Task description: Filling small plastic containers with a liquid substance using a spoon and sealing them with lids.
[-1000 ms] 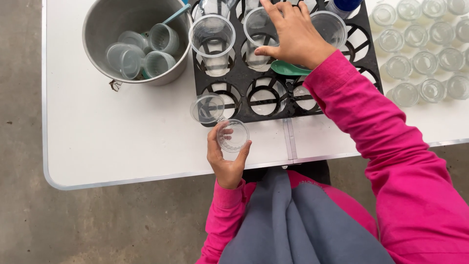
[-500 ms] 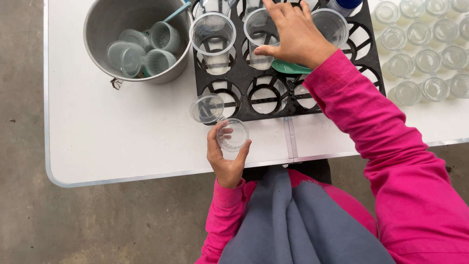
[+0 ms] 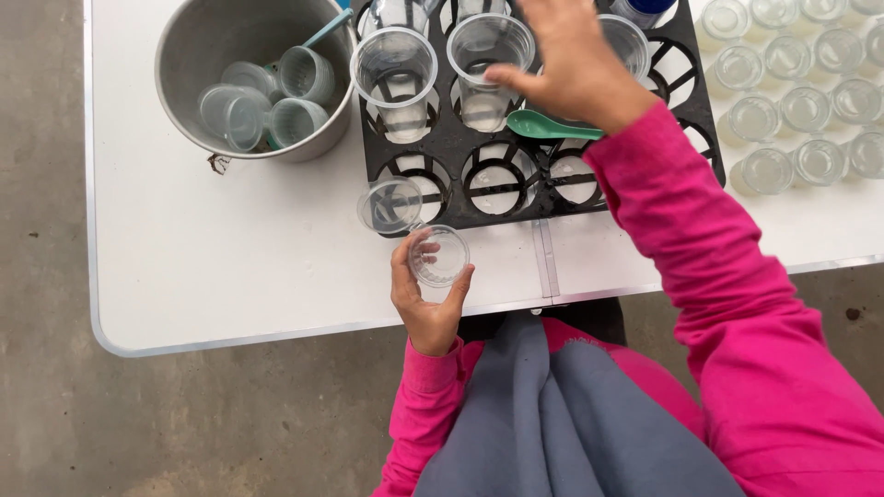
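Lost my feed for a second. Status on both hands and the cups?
Left hand holds small clear cup at table edge. Right hand open above black tray, over green spoon. Nothing blocking.

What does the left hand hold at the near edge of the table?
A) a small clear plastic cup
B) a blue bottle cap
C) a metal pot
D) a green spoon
A: the left hand grips a small clear cup over the white table; the green spoon lies on the black rack.

pot (image 3: 184, 55) left of rack (image 3: 442, 161); lidded cups (image 3: 792, 101) right, on table (image 3: 230, 267)
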